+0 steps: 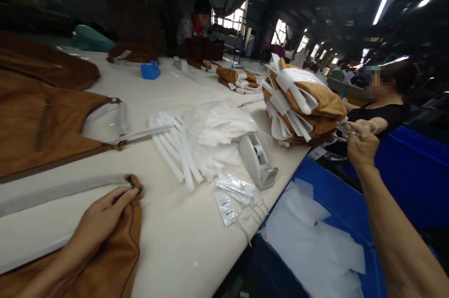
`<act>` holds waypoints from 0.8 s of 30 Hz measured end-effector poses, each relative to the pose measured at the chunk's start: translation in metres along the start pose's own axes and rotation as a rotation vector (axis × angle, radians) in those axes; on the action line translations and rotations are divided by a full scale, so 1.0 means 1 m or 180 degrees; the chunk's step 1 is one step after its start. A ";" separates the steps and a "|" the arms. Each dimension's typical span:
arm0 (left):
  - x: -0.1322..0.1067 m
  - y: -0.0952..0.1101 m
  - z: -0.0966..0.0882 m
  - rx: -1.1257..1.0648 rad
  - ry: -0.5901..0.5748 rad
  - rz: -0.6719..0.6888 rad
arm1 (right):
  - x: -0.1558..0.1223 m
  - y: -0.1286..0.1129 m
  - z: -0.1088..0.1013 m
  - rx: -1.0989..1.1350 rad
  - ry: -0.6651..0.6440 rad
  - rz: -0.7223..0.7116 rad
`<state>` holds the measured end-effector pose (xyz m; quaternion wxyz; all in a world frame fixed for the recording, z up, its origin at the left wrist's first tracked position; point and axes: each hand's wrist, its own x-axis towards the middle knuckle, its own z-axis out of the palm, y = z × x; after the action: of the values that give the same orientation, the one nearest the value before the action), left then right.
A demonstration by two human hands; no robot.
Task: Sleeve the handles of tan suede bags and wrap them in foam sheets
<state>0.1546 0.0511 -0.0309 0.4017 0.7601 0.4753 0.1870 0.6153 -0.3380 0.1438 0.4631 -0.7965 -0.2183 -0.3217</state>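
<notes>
At lower left, my left hand [107, 216] is closed on the top corner of a brown handbag [119, 251], by the metal ring where its wrapped strap [70, 190] joins. My right hand [363, 143] reaches out to the right, fingers pinched together beside a stack of brown handbags [321, 97] with white wrapping. What those fingers hold is too small and blurred to make out. Between my hands lie silvery-white tags [236, 189] with strings. A grey tape dispenser [257, 160] and white foam tubes [182, 153] lie just behind them.
More brown bags [38, 120] cover the table's left side. A blue bin [326, 185] holding white sheets [315, 232] stands against the table's right edge. One person [198, 36] works across the table; another [386, 101] is close beyond my right hand. A blue tape dispenser [150, 70] sits farther back.
</notes>
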 end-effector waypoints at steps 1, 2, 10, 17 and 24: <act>-0.001 0.003 0.000 -0.0146 -0.0076 -0.0061 | -0.018 -0.010 -0.004 0.0001 -0.0149 -0.0125; -0.002 0.006 0.001 -0.0230 -0.0107 -0.0071 | -0.042 -0.022 -0.008 0.0044 -0.0438 -0.0297; -0.009 0.016 0.001 -0.0633 -0.0223 0.0109 | -0.246 -0.108 0.022 -0.0046 -0.4341 -0.0807; -0.033 0.014 -0.001 -0.1315 -0.0307 0.0074 | -0.228 -0.136 0.089 -0.0303 -0.4064 -0.0878; -0.048 0.010 -0.007 -0.1489 -0.0284 0.0311 | -0.209 -0.130 0.068 -0.0970 -0.3507 -0.0684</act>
<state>0.1326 0.0095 -0.0143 0.5779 0.6760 0.3635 0.2774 0.4062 -0.2271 0.0474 0.1261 -0.8775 -0.4579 0.0672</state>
